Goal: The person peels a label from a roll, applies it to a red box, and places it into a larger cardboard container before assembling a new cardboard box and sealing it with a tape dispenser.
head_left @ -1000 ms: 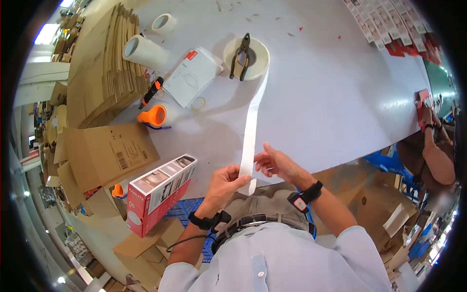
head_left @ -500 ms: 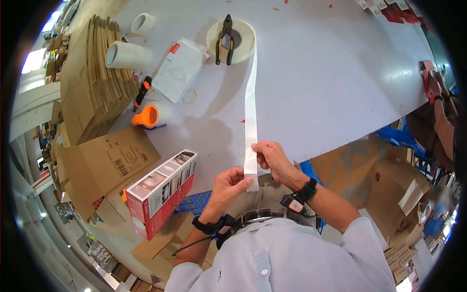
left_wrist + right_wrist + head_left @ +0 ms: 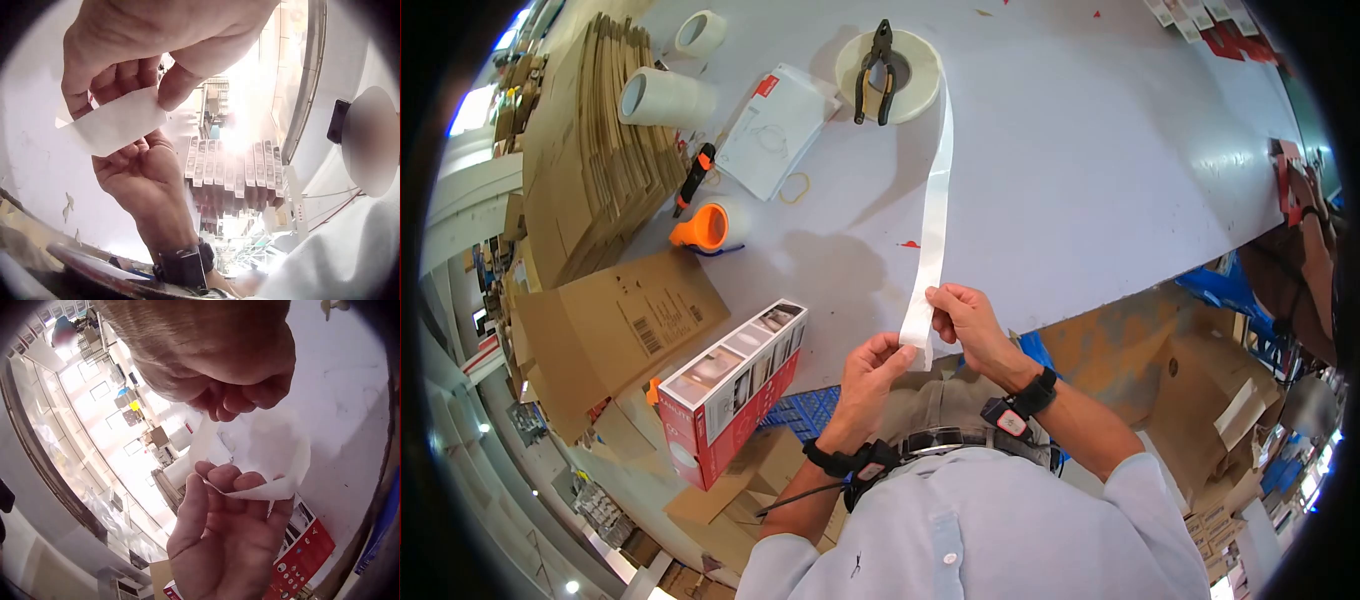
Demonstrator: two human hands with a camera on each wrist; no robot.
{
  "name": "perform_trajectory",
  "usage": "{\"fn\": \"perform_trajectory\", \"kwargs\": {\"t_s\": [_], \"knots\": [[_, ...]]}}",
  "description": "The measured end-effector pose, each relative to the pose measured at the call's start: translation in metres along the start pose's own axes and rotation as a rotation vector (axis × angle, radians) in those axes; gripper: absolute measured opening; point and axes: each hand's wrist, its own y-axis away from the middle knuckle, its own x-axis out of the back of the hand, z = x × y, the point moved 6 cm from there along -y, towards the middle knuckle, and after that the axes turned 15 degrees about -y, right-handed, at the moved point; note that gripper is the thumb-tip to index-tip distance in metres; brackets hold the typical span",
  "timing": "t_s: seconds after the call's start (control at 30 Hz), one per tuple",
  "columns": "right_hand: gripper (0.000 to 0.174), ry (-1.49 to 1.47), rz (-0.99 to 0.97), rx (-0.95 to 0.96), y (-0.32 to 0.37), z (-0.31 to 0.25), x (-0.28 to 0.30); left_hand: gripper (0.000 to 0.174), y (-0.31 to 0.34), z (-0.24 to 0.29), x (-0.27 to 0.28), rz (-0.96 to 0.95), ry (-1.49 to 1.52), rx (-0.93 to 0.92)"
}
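A long white tape strip (image 3: 937,215) runs from a big white roll (image 3: 919,93) on the table toward the person's waist. Pliers (image 3: 883,55) with black and tan handles lie on top of the roll. Near the loose end, the left hand (image 3: 868,382) pinches the strip between thumb and fingers; the right wrist view shows the strip (image 3: 265,490) bent across those fingers. Slightly higher up, the right hand (image 3: 970,322) pinches the strip's right edge, its other fingers curled in. In the left wrist view, the strip's pale face (image 3: 122,122) partly covers the right fingers.
Left of the hands stand a red-and-white printed box (image 3: 735,390) and an open carton (image 3: 625,325). Farther back are an orange tape dispenser (image 3: 700,230), a utility knife (image 3: 695,180), white papers (image 3: 775,135), clear tape rolls (image 3: 670,98) and stacked flat cartons (image 3: 600,140).
The right hand, off the strip with fingers spread a second ago, has moved in and taken hold of its edge. The strip's lower end now bends over at the left fingers.
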Motion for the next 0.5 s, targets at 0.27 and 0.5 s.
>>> {"fn": "perform_trajectory", "kwargs": {"t_s": [0.27,0.5], "knots": [[0.008,0.486,-0.037,0.566,0.026,-0.044,-0.016,0.014,0.005,0.012,0.003,0.099,-0.074,-0.131],[0.016,0.983,-0.430,0.870,0.078,-0.061,-0.063,0.016,0.017,0.023,0.001,0.226,-0.371,-0.282]]}}
